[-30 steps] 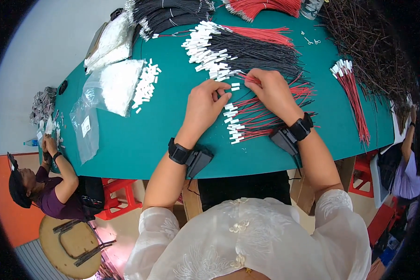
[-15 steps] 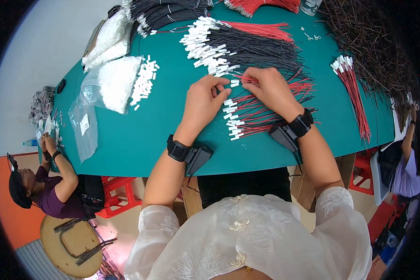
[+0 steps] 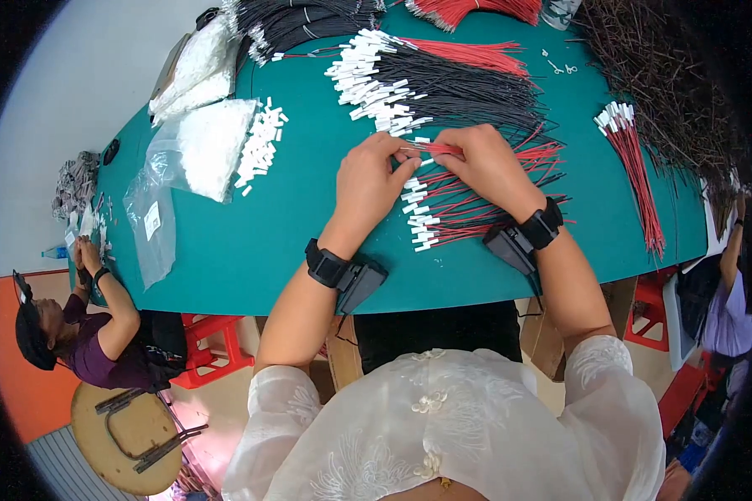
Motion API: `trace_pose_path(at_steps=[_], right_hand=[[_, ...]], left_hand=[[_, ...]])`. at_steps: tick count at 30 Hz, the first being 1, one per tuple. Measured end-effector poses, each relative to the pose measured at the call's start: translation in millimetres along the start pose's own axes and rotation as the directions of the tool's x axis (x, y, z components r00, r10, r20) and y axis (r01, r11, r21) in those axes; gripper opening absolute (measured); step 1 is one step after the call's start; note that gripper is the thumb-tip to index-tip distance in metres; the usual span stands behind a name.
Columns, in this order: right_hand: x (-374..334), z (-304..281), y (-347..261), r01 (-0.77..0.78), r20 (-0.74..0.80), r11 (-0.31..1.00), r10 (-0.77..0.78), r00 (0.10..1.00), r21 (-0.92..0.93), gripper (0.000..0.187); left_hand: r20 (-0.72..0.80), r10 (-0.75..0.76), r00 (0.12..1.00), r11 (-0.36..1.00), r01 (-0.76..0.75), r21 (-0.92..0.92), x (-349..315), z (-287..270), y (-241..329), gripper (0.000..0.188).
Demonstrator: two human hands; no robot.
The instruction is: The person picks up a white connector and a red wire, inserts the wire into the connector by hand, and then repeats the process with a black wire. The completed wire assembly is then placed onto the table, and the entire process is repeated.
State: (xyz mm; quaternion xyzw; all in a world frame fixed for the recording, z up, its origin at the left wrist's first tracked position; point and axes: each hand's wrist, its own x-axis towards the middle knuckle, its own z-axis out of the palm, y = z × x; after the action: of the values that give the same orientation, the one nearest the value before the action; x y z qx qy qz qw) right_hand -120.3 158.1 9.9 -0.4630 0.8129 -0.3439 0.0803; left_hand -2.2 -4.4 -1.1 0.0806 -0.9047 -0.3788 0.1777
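While pinching one red wire (image 3: 439, 149) between them, left hand (image 3: 369, 179) and right hand (image 3: 489, 165) hover over the fanned red wire bundle (image 3: 468, 204) on the green table (image 3: 251, 250), keeping supply close.

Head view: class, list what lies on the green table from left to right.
Clear plastic bags → loose white connectors → left hand → right hand, both pinching a red wire → separate red wire bundle → dark wire heap.

Red wire (image 3: 439, 149) is showing between the fingers; red-and-black leads (image 3: 476, 204) (white-tipped) are lying just below, teal table (image 3: 251, 250) underneath.
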Motion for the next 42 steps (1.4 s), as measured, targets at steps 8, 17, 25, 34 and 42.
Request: trace_pose_path(at_steps=[8,17,25,34,42], right_hand=[[-0.4,4.6,1.9,0.04,-0.052,0.995,-0.036,0.998,0.096,0.016],[-0.6,-13.9,-9.1,-0.097,-0.036,0.879,0.129,0.991,0.466,0.02],[-2.0,-12.3,-6.3,-0.061,-0.043,0.951,0.078,0.996,0.304,0.021],[-2.2,-11.1,-8.9,-0.061,-0.015,0.943,0.069,0.997,0.326,0.018],[-3.0,-7.2,-9.5,-0.046,-0.024,0.929,0.06,0.998,0.368,0.016]], left_hand=[[0.049,-0.012,0.999,1.0,0.012,0.006,-0.2,-1.4,4.8,0.018],[0.201,-0.23,0.952,0.712,0.306,-0.632,3.1,-11.2,-2.7,0.017],[0.186,-0.244,0.952,0.676,0.304,-0.672,3.5,-11.0,-4.9,0.018],[0.184,-0.248,0.951,0.678,0.306,-0.668,3.2,-11.3,-4.0,0.018],[0.194,-0.229,0.954,0.688,0.3,-0.661,2.1,-9.8,-3.9,0.017]])
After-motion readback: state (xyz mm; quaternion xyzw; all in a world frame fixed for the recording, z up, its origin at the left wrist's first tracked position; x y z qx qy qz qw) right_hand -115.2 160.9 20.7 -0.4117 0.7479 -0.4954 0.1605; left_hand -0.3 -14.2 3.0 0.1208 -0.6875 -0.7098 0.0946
